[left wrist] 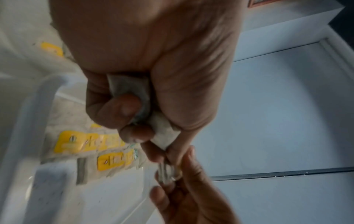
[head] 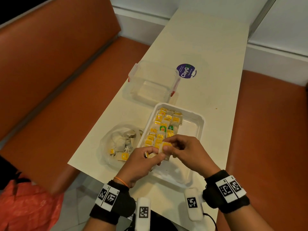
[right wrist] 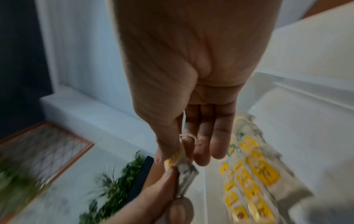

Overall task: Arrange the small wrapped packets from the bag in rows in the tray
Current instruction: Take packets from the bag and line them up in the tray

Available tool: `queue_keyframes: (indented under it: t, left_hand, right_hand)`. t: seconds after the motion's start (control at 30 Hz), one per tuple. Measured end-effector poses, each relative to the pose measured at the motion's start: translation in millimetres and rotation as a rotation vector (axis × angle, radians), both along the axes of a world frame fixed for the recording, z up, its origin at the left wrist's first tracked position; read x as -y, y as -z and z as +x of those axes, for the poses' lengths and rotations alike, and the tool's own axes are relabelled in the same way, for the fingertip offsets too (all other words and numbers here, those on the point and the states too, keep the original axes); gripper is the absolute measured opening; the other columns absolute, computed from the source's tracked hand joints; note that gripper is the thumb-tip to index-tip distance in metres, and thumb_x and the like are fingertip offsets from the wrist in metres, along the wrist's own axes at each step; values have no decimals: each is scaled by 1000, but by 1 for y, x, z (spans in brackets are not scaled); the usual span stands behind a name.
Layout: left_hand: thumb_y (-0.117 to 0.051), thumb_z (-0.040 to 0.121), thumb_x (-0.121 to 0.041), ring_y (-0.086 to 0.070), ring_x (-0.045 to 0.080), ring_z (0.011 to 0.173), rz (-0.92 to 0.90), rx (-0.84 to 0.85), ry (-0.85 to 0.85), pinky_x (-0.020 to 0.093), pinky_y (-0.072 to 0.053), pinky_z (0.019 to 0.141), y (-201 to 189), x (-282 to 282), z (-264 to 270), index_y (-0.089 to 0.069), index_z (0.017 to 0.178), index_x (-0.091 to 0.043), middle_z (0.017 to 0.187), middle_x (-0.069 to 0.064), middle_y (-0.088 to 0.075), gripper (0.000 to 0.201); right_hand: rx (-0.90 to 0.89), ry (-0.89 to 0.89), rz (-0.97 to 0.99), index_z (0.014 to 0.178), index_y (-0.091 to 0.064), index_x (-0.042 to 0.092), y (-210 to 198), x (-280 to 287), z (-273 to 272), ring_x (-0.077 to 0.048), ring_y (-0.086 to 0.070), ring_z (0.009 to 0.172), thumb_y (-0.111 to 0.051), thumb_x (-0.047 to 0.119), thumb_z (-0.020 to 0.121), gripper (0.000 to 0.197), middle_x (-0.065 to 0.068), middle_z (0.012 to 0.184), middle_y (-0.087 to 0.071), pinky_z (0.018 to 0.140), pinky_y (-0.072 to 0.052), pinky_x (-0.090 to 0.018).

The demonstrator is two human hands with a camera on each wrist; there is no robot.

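From the head view, the left hand (head: 141,162) grips a small bunch of packets (head: 150,155) while the right hand (head: 185,150) pinches one yellow-tagged packet (head: 165,147) off it, both just above the near rows in the tray (head: 198,120); the bag (head: 116,144) lies to the left of the hands.

The left wrist view shows fingers (left wrist: 122,106) curled round pale wrappers — a handover step, I judge.

The right wrist view, blurred, seems to show thumb and forefinger clamped on the packet. Next it must be laid flat beside the last one, extending the third row toward the hands.
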State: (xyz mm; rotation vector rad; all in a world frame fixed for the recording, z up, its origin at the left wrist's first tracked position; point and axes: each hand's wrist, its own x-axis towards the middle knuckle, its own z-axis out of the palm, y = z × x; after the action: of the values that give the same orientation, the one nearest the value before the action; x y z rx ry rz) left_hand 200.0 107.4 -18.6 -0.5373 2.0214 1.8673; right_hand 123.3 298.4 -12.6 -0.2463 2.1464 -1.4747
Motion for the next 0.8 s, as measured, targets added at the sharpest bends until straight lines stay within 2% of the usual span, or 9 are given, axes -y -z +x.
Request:
queue_keyframes:
  t: [0.07,0.1,0.17,0.27,0.37,0.47,0.67,0.8]
  left_hand:
    - [-77,94,-32,-45,3,46,-14,40,-51,14,-34,43,5,-4,0,-78,86,-20,70,1,-68,14]
    - [-77,94,-31,-45,3,46,-18,55,-56,14,-34,43,8,-6,0,-79,85,-21,70,0,-68,14]
    - [-78,93,-31,-46,2,46,-42,80,-44,14,-34,43,12,-9,1,-80,89,-22,70,-1,-68,11]
    - [-77,93,-31,-47,1,46,-93,105,-106,14,-35,42,19,-5,1,-80,106,-25,77,-2,-72,15]
    - [-76,94,-31,-45,9,51,-49,105,-195,20,-34,44,20,4,2,-82,100,-29,78,0,-71,9]
    - [-76,94,-38,-47,14,59,29,110,-248,25,-32,46,18,13,4,-82,92,-33,80,1,-71,9]
    - [-74,92,-49,-47,13,59,145,139,-366,24,-31,46,15,24,7,-78,106,-15,81,2,-72,37]
    - [-74,90,-50,-47,11,56,214,148,-398,23,-29,44,17,25,8,-76,108,-14,80,3,-71,40]
  right_hand:
    - [125,45,-54,108,-78,21,11,1,5,-21,-74,80,-86,25,85,25,-4,92,-78,77,-62,-28]
    - [165,72,-66,105,-79,16,18,1,8,-23,-74,80,-85,22,86,21,-8,91,-78,77,-63,-31]
    - [228,133,-73,99,-79,9,32,1,12,-21,-73,79,-82,18,89,15,-11,88,-79,79,-63,-35]
    - [285,199,-1,97,-76,5,53,2,13,-19,-72,77,-81,17,90,15,-15,89,-78,77,-63,-36]
    - [270,155,134,95,-76,8,68,8,11,-15,-71,72,-81,17,90,11,-11,86,-78,70,-63,-29]
    - [251,129,221,91,-75,12,81,15,8,-16,-70,67,-81,13,89,6,-6,79,-77,75,-65,-37]
    - [186,198,278,83,-79,21,95,23,6,-12,-69,69,-87,15,81,10,3,77,-76,82,-63,-35]
    - [162,285,285,81,-77,20,101,24,6,-23,-75,76,-92,19,76,16,-1,78,-77,80,-63,-37]
